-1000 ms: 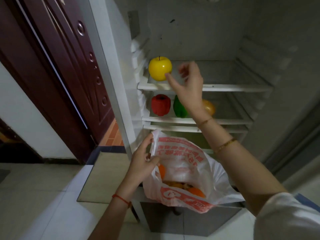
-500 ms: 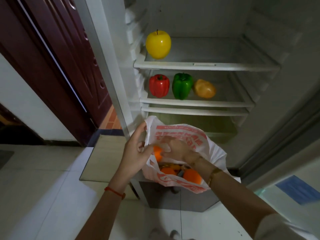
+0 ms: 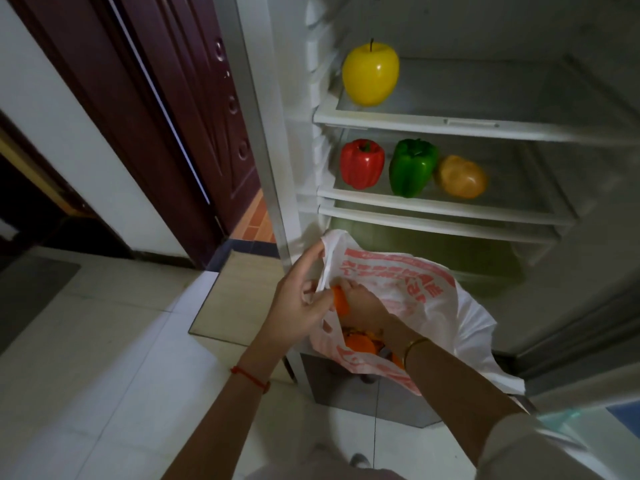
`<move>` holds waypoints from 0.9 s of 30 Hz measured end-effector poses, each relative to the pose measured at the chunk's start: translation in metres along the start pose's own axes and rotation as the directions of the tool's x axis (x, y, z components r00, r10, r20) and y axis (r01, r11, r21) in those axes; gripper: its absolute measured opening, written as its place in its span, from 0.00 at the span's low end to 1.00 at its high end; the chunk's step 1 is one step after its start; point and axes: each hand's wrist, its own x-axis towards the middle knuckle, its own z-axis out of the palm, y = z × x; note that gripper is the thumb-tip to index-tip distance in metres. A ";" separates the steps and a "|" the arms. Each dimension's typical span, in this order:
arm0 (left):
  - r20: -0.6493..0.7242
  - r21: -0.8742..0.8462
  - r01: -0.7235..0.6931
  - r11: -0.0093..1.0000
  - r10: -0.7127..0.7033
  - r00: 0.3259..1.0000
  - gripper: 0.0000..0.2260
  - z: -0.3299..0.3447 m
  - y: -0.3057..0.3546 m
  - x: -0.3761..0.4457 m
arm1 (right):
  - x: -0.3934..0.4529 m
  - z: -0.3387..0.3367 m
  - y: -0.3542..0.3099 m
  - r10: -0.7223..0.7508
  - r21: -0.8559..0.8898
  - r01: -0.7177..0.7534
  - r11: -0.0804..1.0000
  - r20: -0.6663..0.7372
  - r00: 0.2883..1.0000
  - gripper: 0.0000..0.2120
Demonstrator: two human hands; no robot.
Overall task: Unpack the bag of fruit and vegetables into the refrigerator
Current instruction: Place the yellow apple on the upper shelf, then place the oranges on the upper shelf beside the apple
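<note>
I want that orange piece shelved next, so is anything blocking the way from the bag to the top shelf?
Nothing visible does. The top shelf is bare right of the yellow apple; the bag sits below, mouth open.

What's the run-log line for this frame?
phase: fetching next item | left hand: holds bag open | right hand: in bag, on orange item | upper shelf: yellow apple

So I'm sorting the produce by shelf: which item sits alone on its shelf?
The yellow apple, alone on the upper shelf; the red pepper, green pepper and orange fruit share the shelf below.
</note>
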 end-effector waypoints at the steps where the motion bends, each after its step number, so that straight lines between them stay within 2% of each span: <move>1: 0.000 0.000 0.002 1.000 -0.002 1.000 0.31 0.000 -0.001 0.001 | -0.001 -0.001 0.001 0.003 0.036 -0.003 0.999 -0.005 1.000 0.40; 6: 0.046 0.011 -0.010 1.000 0.010 0.999 0.32 0.004 0.002 0.006 | -0.017 -0.016 0.008 0.048 0.253 -0.022 0.967 -0.098 0.994 0.45; 11: 0.061 0.005 -0.048 0.999 0.047 0.997 0.31 0.010 0.003 0.013 | -0.042 -0.045 0.018 0.148 0.564 0.008 0.826 -0.229 0.962 0.31; 14: 0.057 0.009 -0.042 0.999 0.042 0.997 0.31 0.013 0.003 0.017 | -0.059 -0.066 0.017 0.169 0.620 0.035 0.784 -0.267 0.949 0.26; 21: 0.084 -0.025 -0.005 1.000 0.007 0.996 0.35 0.023 0.005 0.035 | -0.091 -0.139 -0.007 0.154 0.667 0.222 0.711 -0.456 0.876 0.26; 23: 0.088 -0.017 0.007 1.000 -0.006 0.996 0.35 0.027 0.005 0.040 | -0.099 -0.163 -0.020 0.103 0.596 0.324 0.735 -0.570 0.815 0.27; 27: 0.095 -0.015 0.022 1.000 -0.021 0.995 0.34 0.032 0.004 0.048 | -0.105 -0.220 -0.046 0.053 0.445 0.479 0.757 -0.772 0.633 0.31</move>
